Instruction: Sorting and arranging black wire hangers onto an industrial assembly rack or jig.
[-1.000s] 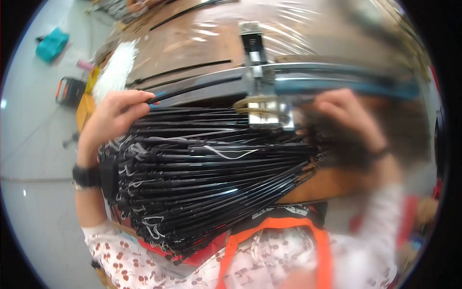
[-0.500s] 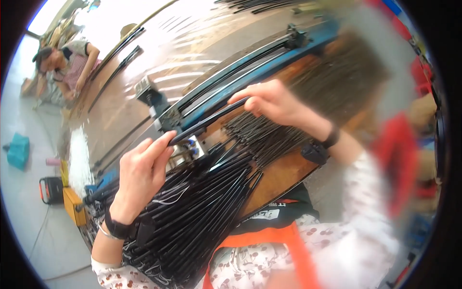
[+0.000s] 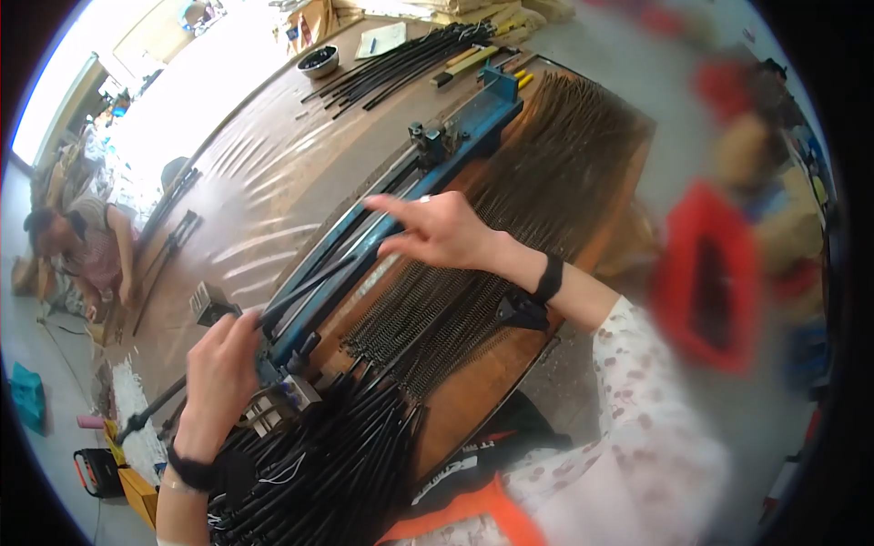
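A slim black rod lies along the blue metal jig, slanting up from my left hand to below my right. My left hand is closed, its fingertips around the rod's near end by the jig's lower clamp. Above the jig's middle, my right hand is open, forefinger stretched out and thumb apart, just beyond the rod's far end. Many coil springs lie side by side right of the jig. A heap of black rods fans out in front of me.
Farther up the table lie more black rods, a bowl of small dark pieces and a paper sheet. A co-worker sits at the far left. A red stool-like object stands on the floor to the right.
The black rod has come down from the air onto the jig. My right hand has let go of it and opened. My left hand has moved lower and left; the view has shifted.
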A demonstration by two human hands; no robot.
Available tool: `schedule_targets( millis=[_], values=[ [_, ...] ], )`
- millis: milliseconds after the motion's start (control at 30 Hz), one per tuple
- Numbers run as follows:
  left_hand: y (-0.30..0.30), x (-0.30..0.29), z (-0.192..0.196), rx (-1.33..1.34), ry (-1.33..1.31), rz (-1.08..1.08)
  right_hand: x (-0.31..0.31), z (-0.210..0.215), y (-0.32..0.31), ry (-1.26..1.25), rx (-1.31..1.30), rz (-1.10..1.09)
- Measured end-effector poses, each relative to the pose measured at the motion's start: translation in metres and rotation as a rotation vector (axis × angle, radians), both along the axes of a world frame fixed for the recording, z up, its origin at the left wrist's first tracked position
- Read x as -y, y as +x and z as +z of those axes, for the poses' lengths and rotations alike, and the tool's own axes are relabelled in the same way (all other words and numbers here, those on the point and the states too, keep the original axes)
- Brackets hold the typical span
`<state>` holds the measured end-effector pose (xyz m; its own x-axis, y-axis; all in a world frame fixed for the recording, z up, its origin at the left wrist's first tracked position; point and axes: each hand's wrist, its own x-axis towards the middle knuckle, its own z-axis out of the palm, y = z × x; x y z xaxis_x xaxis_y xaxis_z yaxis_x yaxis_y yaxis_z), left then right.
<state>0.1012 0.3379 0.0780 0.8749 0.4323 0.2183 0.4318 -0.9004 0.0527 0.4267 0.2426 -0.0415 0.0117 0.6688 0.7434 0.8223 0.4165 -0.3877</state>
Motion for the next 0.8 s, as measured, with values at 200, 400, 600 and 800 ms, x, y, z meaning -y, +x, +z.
schedule_targets(
  millis=[200,400,600,800],
  values=[
    [0.040,-0.021,-0.010,-0.008,0.098,-0.096,-0.008,-0.032,0.085,-0.104,0.085,-0.251],
    [0.050,-0.031,-0.013,0.000,0.039,-0.141,-0.003,-0.047,0.130,0.145,0.159,-0.471],
    [0.046,-0.022,-0.023,-0.013,-0.156,-0.140,0.029,0.011,0.089,0.491,0.268,-0.381],
    [0.058,-0.021,-0.025,-0.085,-0.098,-0.145,0.014,-0.019,0.075,0.274,0.112,-0.059]
  ],
)
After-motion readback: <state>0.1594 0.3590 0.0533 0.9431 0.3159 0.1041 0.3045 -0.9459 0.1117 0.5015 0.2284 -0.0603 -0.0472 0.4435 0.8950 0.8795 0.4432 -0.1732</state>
